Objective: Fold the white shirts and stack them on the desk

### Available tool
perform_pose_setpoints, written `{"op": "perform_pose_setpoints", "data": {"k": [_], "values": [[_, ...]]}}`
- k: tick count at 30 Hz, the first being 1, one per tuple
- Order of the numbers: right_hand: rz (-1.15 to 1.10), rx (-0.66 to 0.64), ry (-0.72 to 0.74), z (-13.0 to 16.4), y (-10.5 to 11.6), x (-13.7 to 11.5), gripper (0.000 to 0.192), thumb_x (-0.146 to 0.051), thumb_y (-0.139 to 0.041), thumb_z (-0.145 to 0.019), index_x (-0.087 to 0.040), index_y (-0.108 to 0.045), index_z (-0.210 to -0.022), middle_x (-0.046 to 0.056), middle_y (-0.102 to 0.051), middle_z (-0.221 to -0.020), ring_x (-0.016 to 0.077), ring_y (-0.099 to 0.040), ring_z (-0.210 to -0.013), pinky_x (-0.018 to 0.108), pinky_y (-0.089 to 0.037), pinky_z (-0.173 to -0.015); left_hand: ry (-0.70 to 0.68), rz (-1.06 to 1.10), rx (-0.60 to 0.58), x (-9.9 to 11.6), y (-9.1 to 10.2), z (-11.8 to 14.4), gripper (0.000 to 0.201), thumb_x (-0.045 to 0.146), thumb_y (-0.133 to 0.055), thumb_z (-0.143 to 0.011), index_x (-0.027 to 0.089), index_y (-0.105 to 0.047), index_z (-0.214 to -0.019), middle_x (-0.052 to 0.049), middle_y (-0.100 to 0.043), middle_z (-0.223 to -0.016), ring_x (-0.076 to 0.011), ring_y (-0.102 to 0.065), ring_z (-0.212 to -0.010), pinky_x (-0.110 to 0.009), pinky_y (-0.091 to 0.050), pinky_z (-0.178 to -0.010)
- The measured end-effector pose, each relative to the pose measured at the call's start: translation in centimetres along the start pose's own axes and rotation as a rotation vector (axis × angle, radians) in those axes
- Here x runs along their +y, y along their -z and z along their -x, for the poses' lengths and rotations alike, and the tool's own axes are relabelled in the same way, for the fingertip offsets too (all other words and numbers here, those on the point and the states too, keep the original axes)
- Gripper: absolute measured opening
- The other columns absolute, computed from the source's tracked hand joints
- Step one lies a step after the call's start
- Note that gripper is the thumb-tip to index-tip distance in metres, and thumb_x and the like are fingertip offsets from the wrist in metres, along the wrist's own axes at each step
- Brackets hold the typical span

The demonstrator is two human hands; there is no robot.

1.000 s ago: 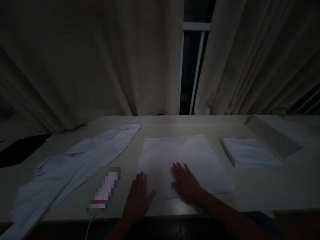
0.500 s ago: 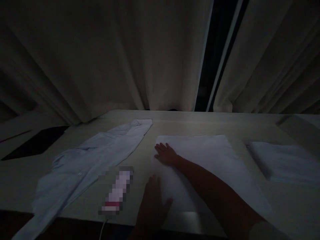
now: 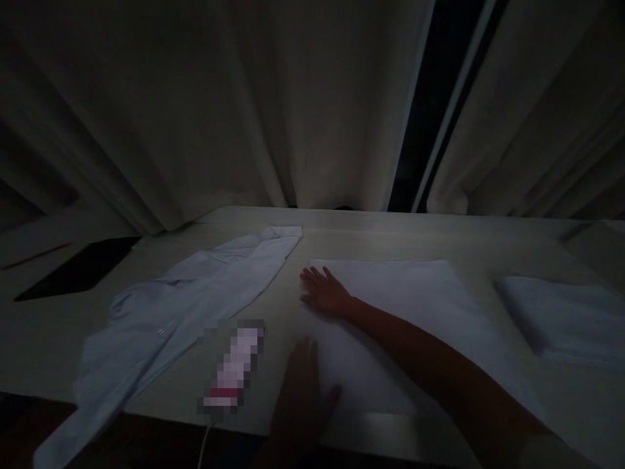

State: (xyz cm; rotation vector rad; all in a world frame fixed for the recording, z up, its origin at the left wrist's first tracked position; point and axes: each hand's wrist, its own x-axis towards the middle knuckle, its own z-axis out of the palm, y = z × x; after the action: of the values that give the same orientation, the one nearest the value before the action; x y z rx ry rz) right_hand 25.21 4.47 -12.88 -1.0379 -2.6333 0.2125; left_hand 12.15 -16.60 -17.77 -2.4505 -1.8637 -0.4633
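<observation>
Since half a second ago, right hand (image 3: 325,293) slid slightly farther along the folded white cloth's (image 3: 415,312) far-left corner, flat, grasping nothing. Left hand (image 3: 300,391) presses its near-left edge, open. Cloth seems soft, light; best taken at edges.

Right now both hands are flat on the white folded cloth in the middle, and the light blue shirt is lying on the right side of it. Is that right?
Not quite. The head view shows the light blue shirt lying to the left of the white folded cloth, not the right. The rest holds: the left hand and the right hand both lie flat on that cloth.
</observation>
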Motion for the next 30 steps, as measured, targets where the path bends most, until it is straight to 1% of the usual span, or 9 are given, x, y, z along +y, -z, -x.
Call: {"op": "perform_pose_setpoints", "data": {"k": [3,7,10,14,19,23,26,28,30], "values": [[-0.003,-0.005,0.076,7.1,1.8,-1.3,0.071,-0.063,-0.022,-0.096,-0.020,-0.021,-0.153,0.007,-0.020,-0.158,0.0226,-0.011,-0.146,0.046,-0.002,-0.119,-0.023,-0.022,0.038,0.1,-0.1,-0.2,0.087,0.054,-0.049,-0.085,0.014,-0.010,-0.153,-0.017,-0.016,-0.159,-0.0347,-0.016,-0.145,-0.056,-0.031,-0.112],[0.041,-0.071,-0.111,13.8,3.9,2.9,0.069,-0.066,-0.026,-0.094,-0.026,-0.027,-0.151,0.006,-0.020,-0.158,0.0284,-0.011,-0.146,0.053,-0.004,-0.117,-0.063,-0.046,0.072,0.1,-0.2,-0.3,0.088,0.056,-0.049,-0.085,0.014,-0.012,-0.153,-0.017,-0.017,-0.158,-0.0350,-0.018,-0.144,-0.055,-0.033,-0.111],[0.056,-0.147,-0.285,14.5,4.7,8.2,0.069,-0.066,-0.021,-0.095,-0.027,-0.027,-0.151,0.007,-0.019,-0.158,0.0310,-0.012,-0.145,0.056,-0.009,-0.115,-0.076,-0.061,0.084,0.0,-0.2,-0.4,0.089,0.057,-0.049,-0.085,0.015,-0.010,-0.153,-0.017,-0.016,-0.158,-0.0348,-0.018,-0.144,-0.055,-0.034,-0.111],[0.061,-0.106,-0.378,13.0,4.3,12.9,0.068,-0.065,-0.014,-0.095,-0.028,-0.027,-0.151,0.005,-0.019,-0.158,0.0282,-0.013,-0.146,0.053,-0.011,-0.115,-0.080,-0.082,0.078,0.0,-0.3,-0.3,0.090,0.057,-0.050,-0.084,0.014,-0.011,-0.153,-0.017,-0.017,-0.158,-0.0339,-0.017,-0.145,-0.054,-0.035,-0.111],[0.060,-0.065,-0.398,12.5,4.0,13.4,0.071,-0.065,-0.012,-0.095,-0.023,-0.026,-0.152,0.007,-0.020,-0.158,0.0267,-0.013,-0.146,0.050,-0.009,-0.116,-0.072,-0.105,0.064,-0.4,-0.5,-0.4,0.090,0.056,-0.051,-0.083,0.016,-0.011,-0.153,-0.015,-0.018,-0.158,-0.0331,-0.019,-0.145,-0.054,-0.037,-0.110],[0.084,-0.011,-0.381,15.1,5.1,12.0,0.074,-0.064,-0.012,-0.095,-0.019,-0.021,-0.153,0.008,-0.016,-0.159,0.0259,-0.007,-0.147,0.050,-0.005,-0.117,-0.081,-0.119,0.114,-0.6,-0.4,-0.4,0.091,0.054,-0.052,-0.083,0.018,-0.007,-0.154,-0.015,-0.016,-0.159,-0.0350,-0.017,-0.145,-0.058,-0.035,-0.110],[0.103,0.015,-0.404,18.3,6.1,11.1,0.075,-0.064,-0.014,-0.095,-0.018,-0.019,-0.153,0.009,-0.014,-0.159,0.0263,-0.004,-0.147,0.051,-0.004,-0.117,-0.170,-0.112,0.128,2.1,-0.1,-1.0,0.082,0.047,-0.051,-0.085,0.025,-0.010,-0.154,-0.010,-0.019,-0.158,-0.0360,-0.015,-0.145,-0.064,-0.026,-0.112],[0.097,0.019,-0.429,20.0,6.6,10.6,0.075,-0.064,-0.013,-0.096,-0.016,-0.019,-0.153,0.010,-0.014,-0.159,0.0263,-0.004,-0.147,0.050,-0.005,-0.117,-0.359,-0.037,0.042,6.0,-0.1,-2.0,0.075,0.043,-0.048,-0.088,0.030,-0.014,-0.153,-0.005,-0.023,-0.157,-0.0315,-0.018,-0.145,-0.059,-0.025,-0.115],[0.072,0.007,-0.434,21.1,6.9,10.5,0.074,-0.062,-0.011,-0.096,-0.015,-0.019,-0.153,0.010,-0.015,-0.159,0.0256,-0.006,-0.147,0.048,-0.007,-0.117,-0.588,0.094,-0.121,11.0,-0.3,-3.6,0.074,0.048,-0.046,-0.089,0.030,-0.014,-0.153,-0.003,-0.022,-0.158,-0.0264,-0.020,-0.145,-0.050,-0.030,-0.116]]}}
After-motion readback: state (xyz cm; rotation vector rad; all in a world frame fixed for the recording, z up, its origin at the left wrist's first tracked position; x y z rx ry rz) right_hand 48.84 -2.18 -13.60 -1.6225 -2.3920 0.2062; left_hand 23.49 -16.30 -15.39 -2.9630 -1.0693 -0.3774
